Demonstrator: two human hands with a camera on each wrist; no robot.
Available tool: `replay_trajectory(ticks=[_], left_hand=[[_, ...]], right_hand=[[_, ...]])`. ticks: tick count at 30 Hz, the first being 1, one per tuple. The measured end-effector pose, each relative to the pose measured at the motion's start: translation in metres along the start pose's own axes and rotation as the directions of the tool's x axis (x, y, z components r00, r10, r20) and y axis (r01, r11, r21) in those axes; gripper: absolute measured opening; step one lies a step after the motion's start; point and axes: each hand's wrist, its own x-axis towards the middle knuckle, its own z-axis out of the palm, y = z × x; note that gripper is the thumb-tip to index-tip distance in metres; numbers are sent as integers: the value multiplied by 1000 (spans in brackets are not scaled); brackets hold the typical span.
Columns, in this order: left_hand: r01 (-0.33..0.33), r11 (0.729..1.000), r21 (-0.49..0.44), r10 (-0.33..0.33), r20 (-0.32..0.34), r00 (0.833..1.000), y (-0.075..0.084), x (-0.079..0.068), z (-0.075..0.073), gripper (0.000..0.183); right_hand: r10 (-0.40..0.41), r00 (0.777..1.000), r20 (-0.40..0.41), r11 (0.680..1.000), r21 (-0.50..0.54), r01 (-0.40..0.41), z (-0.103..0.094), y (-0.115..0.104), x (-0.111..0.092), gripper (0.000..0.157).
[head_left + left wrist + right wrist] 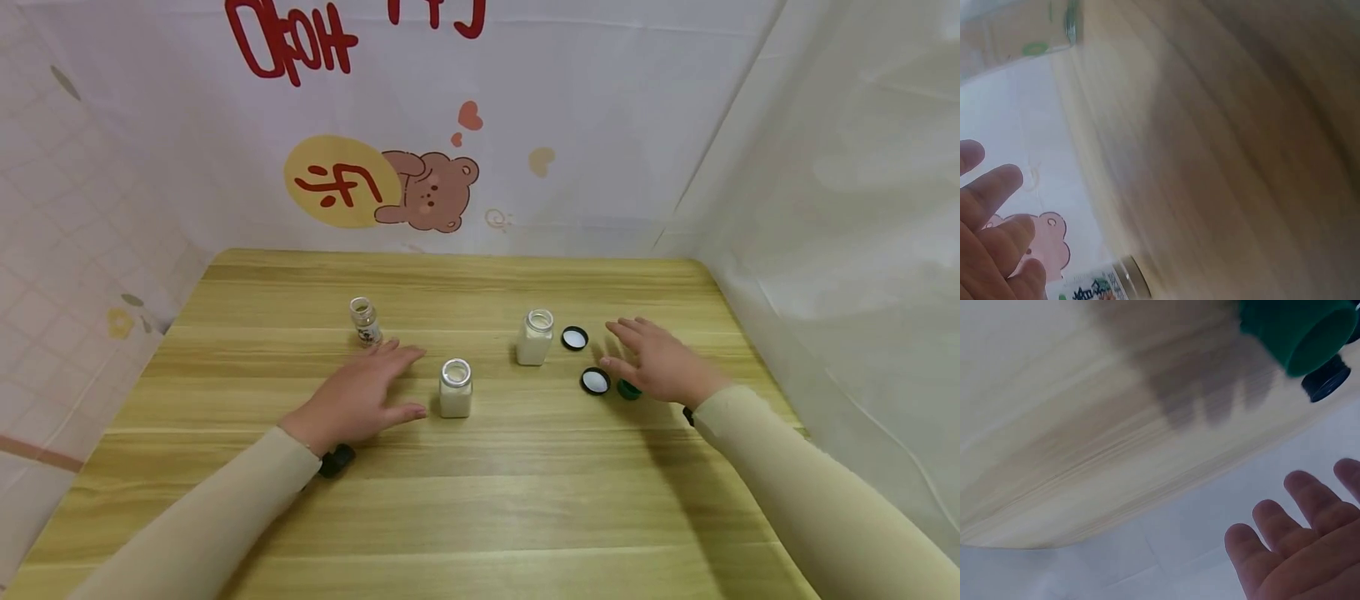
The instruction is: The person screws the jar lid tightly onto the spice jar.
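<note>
My left hand (358,398), fingers spread and holding nothing, hovers over the table between two open jars. Behind its fingers stands a small glass jar (365,321) with a printed label (1094,284); beyond the fingertips is a square glass jar (456,392) of white contents. Fingers extended, my right hand (660,362) hovers above a green cap (628,389), partly hidden in the head view. That cap (1310,337) appears hollow in the right wrist view. Two black lids with white linings, a nearer lid (596,381) and a farther lid (575,337), lie left of it.
A second square jar (535,340) with white contents stands uncapped near the middle of the wooden table (480,500). White printed sheeting (600,108) rises behind the table and along both sides. A black wrist strap (337,460) shows below the left hand.
</note>
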Motion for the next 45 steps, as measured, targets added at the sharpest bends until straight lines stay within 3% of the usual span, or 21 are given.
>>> replay_trajectory(ticks=[6, 17, 32, 45], left_hand=[[-3, 1000, 9, 3, 25, 1000, 5, 7, 6, 88], [-5, 1000, 11, 4, 47, 999, 10, 15, 18, 87], [9, 999, 43, -13, 100, 995, 17, 22, 26, 89], [45, 998, -32, -41, 122, 992, 18, 26, 29, 81]], right_hand=[[-59, 998, -8, 998, -31, 58, 11, -7, -3, 78], [-137, 990, -17, 985, -112, 134, 25, -15, -2, 70], [-148, 988, -47, 978, -154, 139, 30, -18, 0, 57], [-115, 993, -20, 971, -211, 109, 31, -20, 4, 54]])
